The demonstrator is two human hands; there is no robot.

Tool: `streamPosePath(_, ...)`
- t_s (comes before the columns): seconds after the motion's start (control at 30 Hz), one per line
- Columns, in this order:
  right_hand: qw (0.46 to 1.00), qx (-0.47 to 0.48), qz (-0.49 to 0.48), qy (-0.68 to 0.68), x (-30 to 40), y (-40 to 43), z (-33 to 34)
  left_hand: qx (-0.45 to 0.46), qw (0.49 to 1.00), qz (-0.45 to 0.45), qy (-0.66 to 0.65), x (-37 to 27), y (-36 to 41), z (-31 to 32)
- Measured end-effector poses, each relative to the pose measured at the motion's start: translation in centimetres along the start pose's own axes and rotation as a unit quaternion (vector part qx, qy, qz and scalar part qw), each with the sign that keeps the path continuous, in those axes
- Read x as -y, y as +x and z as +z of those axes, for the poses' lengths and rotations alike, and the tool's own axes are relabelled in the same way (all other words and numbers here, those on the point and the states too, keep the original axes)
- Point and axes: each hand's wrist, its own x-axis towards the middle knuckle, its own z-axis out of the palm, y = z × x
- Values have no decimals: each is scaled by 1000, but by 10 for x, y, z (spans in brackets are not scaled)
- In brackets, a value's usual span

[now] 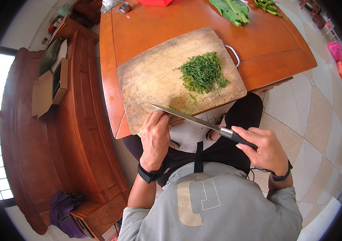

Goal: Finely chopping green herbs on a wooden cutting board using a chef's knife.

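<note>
My right hand grips the black handle of a kitchen knife. Its blade slants up and left over the near edge of a worn wooden cutting board, with green bits along it. At that edge, my left hand has its fingers bent against the blade near the tip. Green leaf peeks out beside this hand; the hand hides most of it. A heap of finely shredded green leaves lies on the board's right half, and a few loose shreds are scattered nearer me.
The board rests on a reddish wooden table, its metal handle pointing right. Toward the back are a large green leaf, green peppers or beans, a red basket and a small metal cup. A wooden bench stands left.
</note>
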Motion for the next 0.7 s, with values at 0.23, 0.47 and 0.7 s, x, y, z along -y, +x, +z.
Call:
streamPosePath(0.23, 1000, 6, 3, 1, 1, 2, 0, -6, 1000, 2, -1, 0, 0, 0)
streamPosePath(0.47, 1000, -5, 11, 7, 3, 4, 3, -9, 1000, 3, 2, 2, -1, 2)
streamPosePath(0.7, 1000, 6, -4, -20, -1, 8, 7, -8, 1000, 1, -3, 0, 1, 0)
